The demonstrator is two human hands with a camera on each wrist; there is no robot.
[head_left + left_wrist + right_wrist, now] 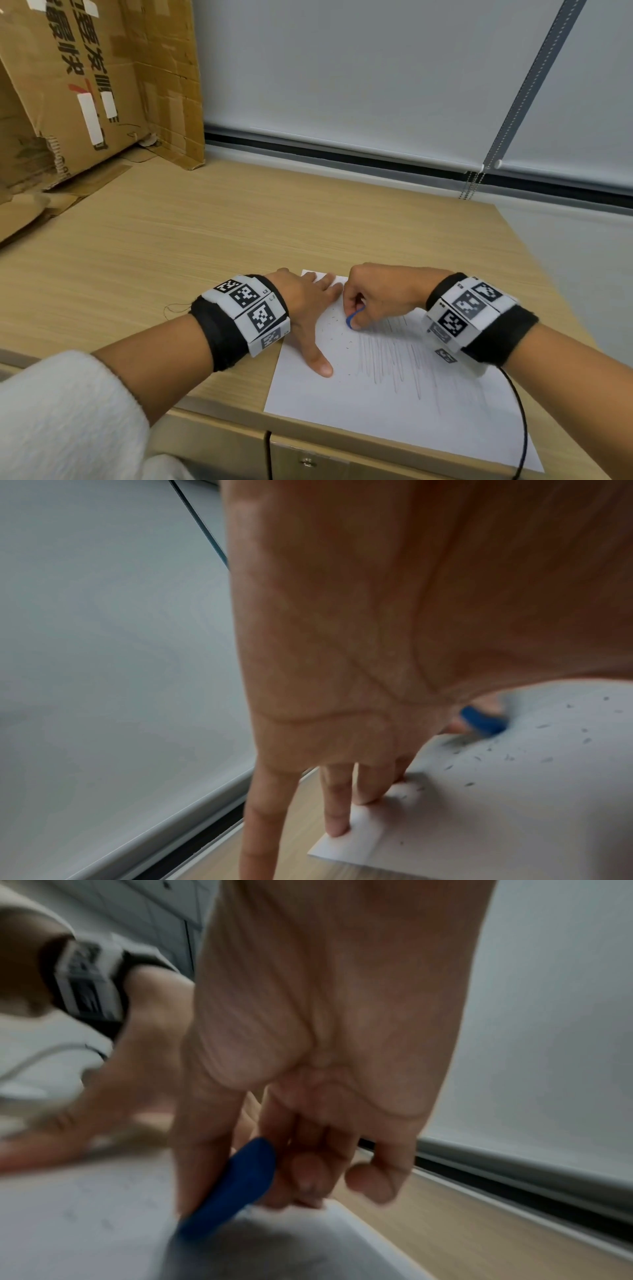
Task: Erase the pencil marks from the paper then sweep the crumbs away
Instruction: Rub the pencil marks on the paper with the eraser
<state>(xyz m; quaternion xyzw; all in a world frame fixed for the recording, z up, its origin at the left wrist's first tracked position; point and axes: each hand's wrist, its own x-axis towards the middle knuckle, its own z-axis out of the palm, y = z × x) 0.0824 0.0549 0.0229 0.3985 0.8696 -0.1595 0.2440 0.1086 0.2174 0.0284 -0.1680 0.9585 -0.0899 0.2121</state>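
A white sheet of paper (394, 411) lies on the wooden desk (205, 233) near its front edge. Grey pencil strokes (400, 359) cover its right half, and small dark crumbs (337, 330) dot the upper left part. My right hand (373, 298) pinches a blue eraser (354, 317) and presses its end on the paper at the top of the strokes. In the right wrist view the eraser (232, 1185) sits between thumb and fingers. My left hand (310, 308) lies flat with straight fingers on the sheet's left edge; its fingertips (337, 829) press the far corner.
A flattened cardboard box (85, 85) leans at the back left of the desk. A roller blind (376, 68) with a bead chain (513, 109) hangs behind. Cabinet doors (308, 459) are below the desk's front edge. A black cable (522, 421) runs from my right wristband.
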